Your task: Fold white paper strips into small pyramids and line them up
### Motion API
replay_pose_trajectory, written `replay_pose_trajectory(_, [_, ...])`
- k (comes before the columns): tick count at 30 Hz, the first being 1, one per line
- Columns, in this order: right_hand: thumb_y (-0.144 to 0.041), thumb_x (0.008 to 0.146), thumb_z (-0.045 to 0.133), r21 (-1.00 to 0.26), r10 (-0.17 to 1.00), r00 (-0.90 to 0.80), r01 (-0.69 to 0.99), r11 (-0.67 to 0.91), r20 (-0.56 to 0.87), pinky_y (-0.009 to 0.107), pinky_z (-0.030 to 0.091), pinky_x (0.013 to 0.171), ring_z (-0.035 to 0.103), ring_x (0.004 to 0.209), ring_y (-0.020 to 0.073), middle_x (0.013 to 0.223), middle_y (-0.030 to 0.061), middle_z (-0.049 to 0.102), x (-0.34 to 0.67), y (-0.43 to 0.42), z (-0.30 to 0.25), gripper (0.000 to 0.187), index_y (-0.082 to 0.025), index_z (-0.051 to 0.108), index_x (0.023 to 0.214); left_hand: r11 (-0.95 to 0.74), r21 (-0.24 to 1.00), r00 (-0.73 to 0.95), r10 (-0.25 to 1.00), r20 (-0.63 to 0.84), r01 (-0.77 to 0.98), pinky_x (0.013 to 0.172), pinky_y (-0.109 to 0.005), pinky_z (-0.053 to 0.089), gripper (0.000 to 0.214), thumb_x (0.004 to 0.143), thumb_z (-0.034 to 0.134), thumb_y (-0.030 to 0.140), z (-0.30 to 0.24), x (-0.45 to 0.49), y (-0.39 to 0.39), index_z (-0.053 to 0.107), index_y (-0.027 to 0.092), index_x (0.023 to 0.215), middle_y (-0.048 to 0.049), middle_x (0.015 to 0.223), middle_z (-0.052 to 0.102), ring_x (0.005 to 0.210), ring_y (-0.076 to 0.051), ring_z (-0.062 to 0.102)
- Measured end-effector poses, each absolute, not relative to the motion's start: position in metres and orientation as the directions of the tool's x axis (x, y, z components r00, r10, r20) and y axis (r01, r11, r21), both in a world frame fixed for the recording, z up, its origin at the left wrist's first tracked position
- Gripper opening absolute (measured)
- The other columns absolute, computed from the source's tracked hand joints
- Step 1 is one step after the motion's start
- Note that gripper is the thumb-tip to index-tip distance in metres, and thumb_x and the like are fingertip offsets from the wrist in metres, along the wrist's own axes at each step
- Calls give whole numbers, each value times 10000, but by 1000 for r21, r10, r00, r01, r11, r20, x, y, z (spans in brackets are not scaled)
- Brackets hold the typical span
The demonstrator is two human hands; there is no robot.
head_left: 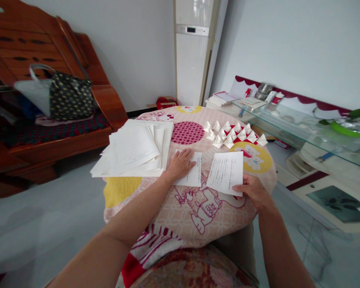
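My left hand point(180, 164) lies flat, fingers stretched, on a small printed paper sheet point(195, 176) on the cloth-covered round table point(180, 216). My right hand point(252, 191) pinches the lower right corner of a second printed sheet point(226, 172) lying just to the right of the first. A stack of larger white paper sheets point(135, 150) sits to the left of my left hand. Several small folded white paper shapes point(234, 134) are grouped at the far side of the table.
A wooden sofa point(48, 100) with a patterned handbag point(69, 96) stands at the left. A glass-topped stand point(303, 124) with a green dish and cans runs along the right wall. A tall white air conditioner point(193, 52) stands in the corner behind the table.
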State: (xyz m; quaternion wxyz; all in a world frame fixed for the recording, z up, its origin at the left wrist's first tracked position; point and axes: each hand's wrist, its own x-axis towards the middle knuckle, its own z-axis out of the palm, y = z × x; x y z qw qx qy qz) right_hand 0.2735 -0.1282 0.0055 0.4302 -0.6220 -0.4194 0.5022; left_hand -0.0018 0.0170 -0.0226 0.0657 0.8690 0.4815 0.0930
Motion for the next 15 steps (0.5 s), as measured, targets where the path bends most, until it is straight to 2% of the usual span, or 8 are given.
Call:
replay_pose_trajectory(4, [-229,518,807,-966,958,156,53,-252,-241,286,519,523,698,642,228,852,94,805,275,-121,1,453,-139,761,959,-437,197,406,896,181,878,1217,-415,371,548,1011,491,373,-14,-8,20,473,137,1505,-154,1561,519,1438,-280,479])
replay_pose_trajectory(8, [-242,546,812,-970,966,105,36,-240,-235,294,519,551,697,639,224,830,86,802,278,-115,-8,453,-135,765,983,-315,119,289,937,199,942,1058,-422,501,563,951,604,410,1,-19,17,535,115,1425,-175,1396,637,1282,-344,566])
replay_pose_trajectory(12, [-266,565,803,-963,963,83,69,-262,-256,321,549,601,714,699,244,849,85,805,282,-114,-13,412,-152,773,960,-366,106,353,927,125,925,1064,-426,492,468,971,576,395,4,-25,19,563,168,1381,-148,1353,672,1254,-331,589])
replay_pose_trajectory(15, [-283,558,806,-956,957,84,74,-285,-279,313,539,571,704,674,238,836,82,802,282,-114,-12,415,-158,774,952,-333,133,320,941,105,934,1080,-408,476,468,969,577,340,2,-28,25,539,149,1395,-165,1329,677,1215,-311,630])
